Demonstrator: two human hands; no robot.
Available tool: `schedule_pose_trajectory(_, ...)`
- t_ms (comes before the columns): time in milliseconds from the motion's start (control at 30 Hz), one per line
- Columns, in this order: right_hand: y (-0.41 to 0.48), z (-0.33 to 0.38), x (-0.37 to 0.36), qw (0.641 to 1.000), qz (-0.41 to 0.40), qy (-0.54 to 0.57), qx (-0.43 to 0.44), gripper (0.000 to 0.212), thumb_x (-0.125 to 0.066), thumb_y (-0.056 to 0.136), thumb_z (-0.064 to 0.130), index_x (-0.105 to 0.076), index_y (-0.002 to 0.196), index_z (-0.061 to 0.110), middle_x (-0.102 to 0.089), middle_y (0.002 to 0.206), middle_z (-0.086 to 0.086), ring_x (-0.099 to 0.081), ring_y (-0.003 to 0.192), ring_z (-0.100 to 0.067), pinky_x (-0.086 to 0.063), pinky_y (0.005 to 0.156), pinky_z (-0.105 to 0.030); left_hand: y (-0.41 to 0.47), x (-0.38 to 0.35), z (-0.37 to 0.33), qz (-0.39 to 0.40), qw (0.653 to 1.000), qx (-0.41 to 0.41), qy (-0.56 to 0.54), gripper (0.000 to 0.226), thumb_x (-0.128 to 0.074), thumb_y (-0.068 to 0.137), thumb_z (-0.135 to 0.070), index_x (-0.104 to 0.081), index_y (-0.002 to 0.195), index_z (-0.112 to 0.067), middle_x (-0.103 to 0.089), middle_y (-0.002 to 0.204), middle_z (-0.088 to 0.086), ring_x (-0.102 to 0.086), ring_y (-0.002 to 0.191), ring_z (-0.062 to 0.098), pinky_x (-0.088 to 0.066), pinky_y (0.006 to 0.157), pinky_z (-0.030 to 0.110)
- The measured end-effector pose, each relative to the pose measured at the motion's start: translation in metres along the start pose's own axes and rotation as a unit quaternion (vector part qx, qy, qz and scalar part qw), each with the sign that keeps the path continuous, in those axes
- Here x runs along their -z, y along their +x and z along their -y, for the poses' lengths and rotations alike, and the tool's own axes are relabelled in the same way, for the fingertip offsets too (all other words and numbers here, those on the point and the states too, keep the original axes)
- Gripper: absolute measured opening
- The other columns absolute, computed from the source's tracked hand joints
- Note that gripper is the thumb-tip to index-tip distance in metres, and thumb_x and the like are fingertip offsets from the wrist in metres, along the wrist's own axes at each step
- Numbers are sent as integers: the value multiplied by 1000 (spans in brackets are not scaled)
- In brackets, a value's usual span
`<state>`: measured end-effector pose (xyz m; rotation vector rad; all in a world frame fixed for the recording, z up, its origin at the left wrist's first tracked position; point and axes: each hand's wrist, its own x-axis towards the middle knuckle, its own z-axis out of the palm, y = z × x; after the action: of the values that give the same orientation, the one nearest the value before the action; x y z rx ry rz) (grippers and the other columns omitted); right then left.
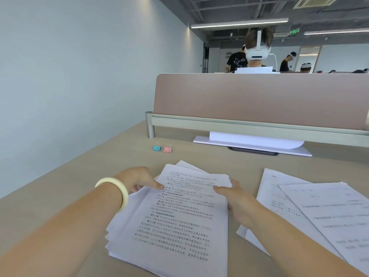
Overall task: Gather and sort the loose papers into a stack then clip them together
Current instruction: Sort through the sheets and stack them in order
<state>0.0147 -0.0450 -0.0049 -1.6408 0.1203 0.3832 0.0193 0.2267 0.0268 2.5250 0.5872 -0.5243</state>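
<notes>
**Both hands grasping an uneven pile of printed sheets on a desk**

A person's two hands grip the main paper pile (171,218), which lies on the beige desk (60,188) close to its near edge. The left hand (137,179), with a pale bangle (115,191) on its wrist, pinches the pile's left side toward the far end, thumb on the top sheet and fingers tucked beneath. The right hand (235,198) pinches the right side opposite, thumb lying across the printed top page, its other fingers hidden below the paper. The pile is not squared: sheet corners fan out along its left side and at its far end.

A second group of loose sheets (319,212) lies toward the desk's right edge, apart from the held pile, its pages overlapping at different angles.

Two binder clips rest side by side further back on the surface, toward the far left corner: a blue clip (156,148) on the left and a pink clip (168,149) just beside it, both untouched.

Along the far edge stands a pinkish divider panel (259,98) on a metal rail; white paper (253,142) pokes out from under it. Beyond it sits another person wearing a white headset (257,52)
</notes>
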Motion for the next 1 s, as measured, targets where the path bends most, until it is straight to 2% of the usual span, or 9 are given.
schedule_pose_trajectory(67,-3,-4,-8,999,-8,51,2,68,-61,90,13,-25,147,16,-58,125,-8,-60,102,-26,-50,71,-35,-10,2,-6,52,996,15,-68,42,-77,76,-31,-58,99,-3,-70,96,9,-70,82,24,-60,67,35)
schedule_pose_trajectory(133,-8,0,-13,996,-14,86,-2,69,-56,92,10,-19,149,20,-50,133,-11,-52,100,-27,-47,78,-38,-24,3,-6,105,986,41,-120,28,-74,80,-23,-58,91,-2,-71,78,9,-68,67,22,-58,59,35)
schedule_pose_trajectory(200,-9,2,-12,996,-12,86,3,68,-54,93,9,-18,150,22,-45,139,-11,-49,100,-27,-45,81,-39,-30,0,3,97,988,47,-111,36,-74,79,-32,-58,95,-4,-67,83,8,-64,70,19,-56,66,30)
schedule_pose_trajectory(300,-11,3,-8,1000,5,1,27,45,-54,93,9,-36,134,16,-56,108,-3,-56,87,-22,-46,79,-37,-35,-1,23,61,984,19,-165,44,-77,75,-35,-63,103,-4,-67,97,9,-65,78,20,-56,68,27)
schedule_pose_trajectory(467,-17,2,3,997,54,-42,37,52,-55,94,11,-32,140,10,-47,88,7,-51,96,-22,-45,74,-33,-50,-2,38,91,950,-16,-300,47,-72,80,-30,-64,118,-3,-70,99,7,-66,84,22,-56,77,30)
schedule_pose_trajectory(667,-13,-9,-6,997,71,18,23,69,-58,92,15,-21,149,19,-39,145,-3,-40,131,-24,-37,91,-34,-63,-22,38,130,938,-45,-318,33,-65,87,-9,-63,120,-5,-66,123,13,-60,118,31,-43,104,47)
schedule_pose_trajectory(867,-21,-11,-17,993,98,68,-1,73,-66,87,19,-24,147,22,-38,147,-9,-41,132,-29,-43,101,-43,-78,-37,41,60,942,-130,-302,47,-60,84,9,-56,125,-13,-62,127,5,-54,120,26,-40,106,39)
schedule_pose_trajectory(933,-23,-9,-13,993,103,61,19,70,-71,83,25,-31,140,18,-46,138,-9,-53,117,-27,-50,87,-39,-80,-37,47,30,928,-186,-323,55,-64,82,8,-52,129,-17,-62,128,1,-53,124,22,-38,110,39)
schedule_pose_trajectory(1000,-32,-2,-7,994,80,41,57,83,-77,77,36,-30,141,11,-47,137,-6,-53,118,-25,-46,90,-32,-86,-35,49,-6,898,-226,-376,56,-69,78,6,-54,127,-18,-69,119,-2,-59,119,19,-46,103,37)
